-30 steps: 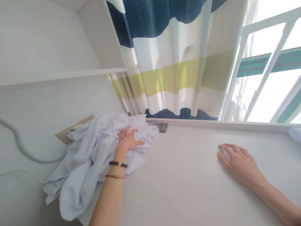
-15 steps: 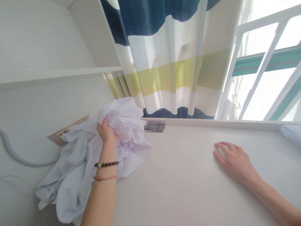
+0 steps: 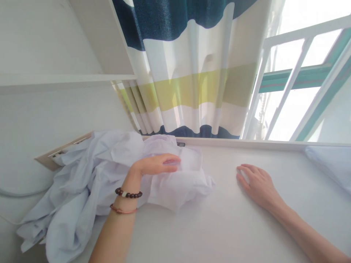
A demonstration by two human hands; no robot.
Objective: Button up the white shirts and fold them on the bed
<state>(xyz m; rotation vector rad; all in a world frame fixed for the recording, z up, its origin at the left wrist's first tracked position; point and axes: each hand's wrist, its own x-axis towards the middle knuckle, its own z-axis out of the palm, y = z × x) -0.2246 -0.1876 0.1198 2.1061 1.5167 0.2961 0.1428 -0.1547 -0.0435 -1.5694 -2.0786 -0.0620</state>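
Observation:
My left hand [image 3: 157, 164], with a dark bead bracelet and a reddish band at the wrist, is over a crumpled white cloth [image 3: 186, 186] on the white tabletop [image 3: 219, 226]. Its fingers reach rightward, thumb apart from them, and the cloth shows in the gap. The cloth looks like a garment, though its kind is hard to make out. More rumpled white cloth [image 3: 74, 197] heaps up to the left, against the wall. On the bare tabletop to the right lies my right hand [image 3: 256, 184], fingers loosely bent and apart, holding nothing.
A small dark object [image 3: 181, 144] lies at the table's raised back edge, partly behind the cloth. Another white cloth [image 3: 329, 162] is at the far right. Beyond stand a striped curtain [image 3: 192, 87] and white railings [image 3: 286, 84]. A socket panel [image 3: 48, 160] is on the left wall.
My left hand has come down and right from the lifted bunch of cloth and its fingers have opened. The cloth now spreads farther right over the table. My right hand stays on the tabletop.

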